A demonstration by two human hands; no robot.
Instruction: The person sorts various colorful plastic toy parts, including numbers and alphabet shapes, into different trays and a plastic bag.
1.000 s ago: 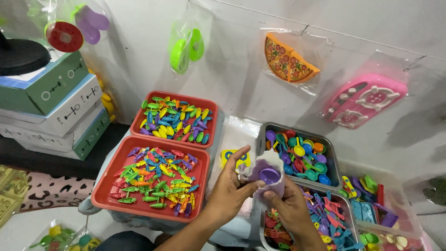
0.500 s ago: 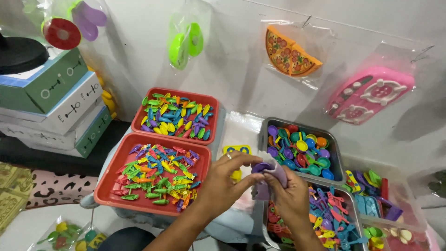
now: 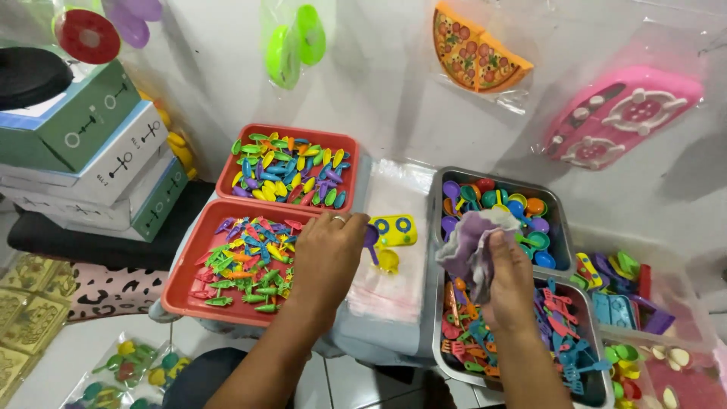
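My left hand (image 3: 329, 257) rests palm down at the edge of a stack of clear plastic bags (image 3: 397, 189), fingers pinched on a small purple toy spoon (image 3: 369, 241). A yellow toy stove piece (image 3: 395, 229) and a small yellow piece (image 3: 388, 260) lie on the bags just beside it. My right hand (image 3: 509, 291) grips a crumpled lilac bag or cloth (image 3: 469, 242) above the two metal trays (image 3: 439, 356). The far metal tray (image 3: 494, 173) holds coloured toy spoons and cups, the near one toy cutlery.
Two red trays (image 3: 182, 303) of small coloured toy pieces sit at the left, one behind the other (image 3: 288, 130). Stacked boxes (image 3: 98, 151) stand far left. Bagged toys hang on the wall: a pizza (image 3: 473, 45), a pink stove (image 3: 621, 113). A clear bin of toys (image 3: 636, 288) is at the right.
My hands have come apart. The left moved left onto the stack of bags with a purple piece. The right stays over the metal trays with the lilac thing. The view shifted slightly.
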